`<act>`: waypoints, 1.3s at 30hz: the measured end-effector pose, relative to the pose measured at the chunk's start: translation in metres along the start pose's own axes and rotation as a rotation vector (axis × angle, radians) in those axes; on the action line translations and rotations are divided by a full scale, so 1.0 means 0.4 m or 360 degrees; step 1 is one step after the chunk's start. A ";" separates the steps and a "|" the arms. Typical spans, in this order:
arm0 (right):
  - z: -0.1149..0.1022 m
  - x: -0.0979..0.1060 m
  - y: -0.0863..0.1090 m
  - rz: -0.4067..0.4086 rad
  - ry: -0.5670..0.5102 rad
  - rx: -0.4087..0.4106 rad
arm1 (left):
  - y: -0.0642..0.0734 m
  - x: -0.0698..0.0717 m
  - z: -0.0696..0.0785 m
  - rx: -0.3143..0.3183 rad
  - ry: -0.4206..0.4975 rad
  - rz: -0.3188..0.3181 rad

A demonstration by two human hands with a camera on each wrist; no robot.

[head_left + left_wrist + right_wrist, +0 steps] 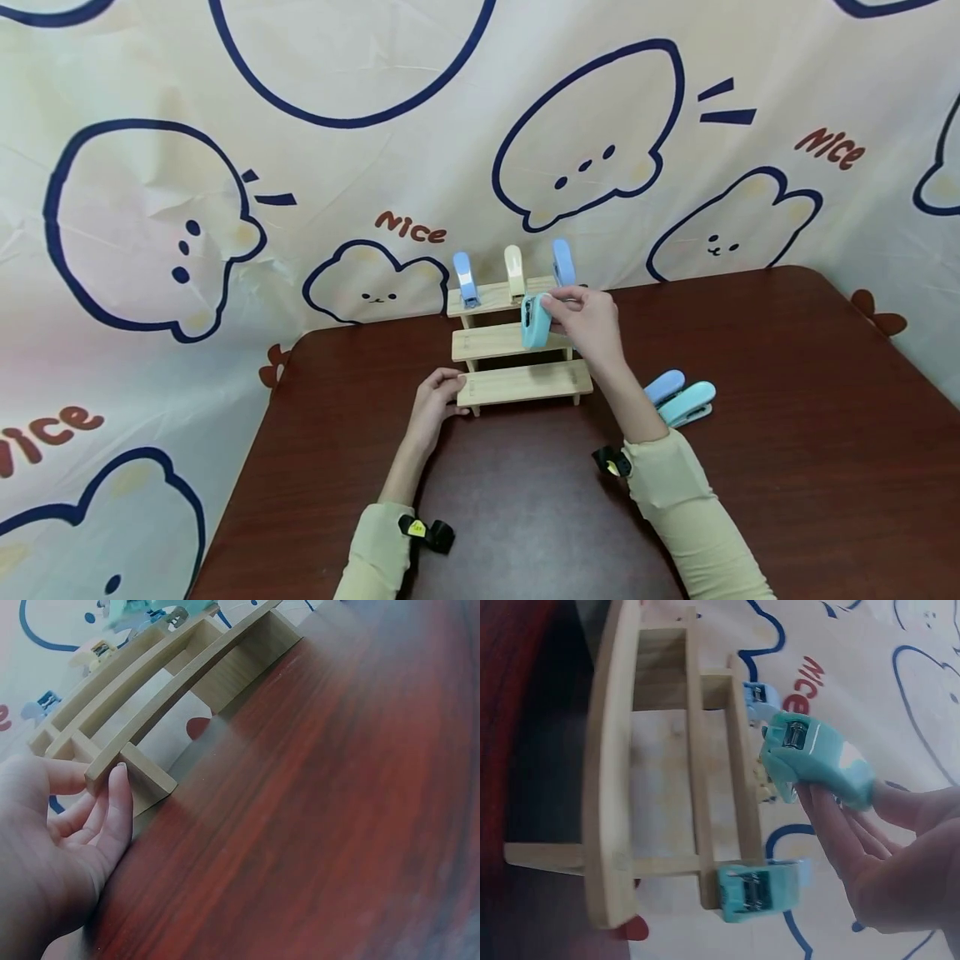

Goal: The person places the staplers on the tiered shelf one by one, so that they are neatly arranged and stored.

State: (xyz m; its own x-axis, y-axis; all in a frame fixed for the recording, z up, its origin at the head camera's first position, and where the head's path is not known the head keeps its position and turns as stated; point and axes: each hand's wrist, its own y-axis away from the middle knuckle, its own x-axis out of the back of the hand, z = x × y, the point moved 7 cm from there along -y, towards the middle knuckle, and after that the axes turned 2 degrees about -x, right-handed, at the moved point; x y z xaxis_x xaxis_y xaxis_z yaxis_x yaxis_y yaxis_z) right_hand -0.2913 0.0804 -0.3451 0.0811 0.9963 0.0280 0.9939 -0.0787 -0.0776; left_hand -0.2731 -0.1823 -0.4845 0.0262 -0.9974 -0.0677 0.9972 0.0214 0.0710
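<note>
A three-step wooden stand (pixel 525 384) stands on the table. My left hand (pixel 431 406) pinches the left end of its lowest board, thumb and fingers on either side in the left wrist view. Above the middle board, my right hand (pixel 592 327) holds a teal spring clip (pixel 535 322) by its handle end, its mouth apart from the wood in the right wrist view. Another teal clip (pixel 756 893) grips the middle board's right end; my right hand hides it from the head view. On the top board stand a blue clip (pixel 465 279), a cream clip (pixel 514 273) and a second blue clip (pixel 563 262).
Right of the stand, beside my right forearm, a blue clip (pixel 664 387) and a teal clip (pixel 687 404) lie on the brown table (pixel 787 467). A cloth with cartoon drawings (pixel 360 183) hangs behind the table.
</note>
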 end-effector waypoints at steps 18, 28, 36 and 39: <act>0.044 -0.044 -0.011 0.0032 0.0345 0.0128 | 0.002 0.002 -0.004 0.0014 0.0004 0.0003; 0.033 -0.071 -0.008 0.0206 0.0578 0.0237 | 0.002 -0.006 -0.010 0.0034 0.0015 0.0006; 0.046 -0.090 -0.019 0.0215 0.0603 0.0267 | -0.003 -0.003 -0.010 0.0036 0.0013 0.0019; 0.044 -0.100 -0.023 0.0180 0.0622 0.0279 | -0.004 0.003 -0.005 0.0017 0.0012 0.0014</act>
State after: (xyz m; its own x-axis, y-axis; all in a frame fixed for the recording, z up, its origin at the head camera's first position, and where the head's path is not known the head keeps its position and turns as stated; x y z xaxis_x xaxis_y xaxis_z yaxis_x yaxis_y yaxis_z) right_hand -0.3049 0.0420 -0.3629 0.2447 0.8912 0.3819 0.9520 -0.1461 -0.2689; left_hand -0.2745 -0.1834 -0.4869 0.0354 -0.9966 -0.0747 0.9962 0.0292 0.0819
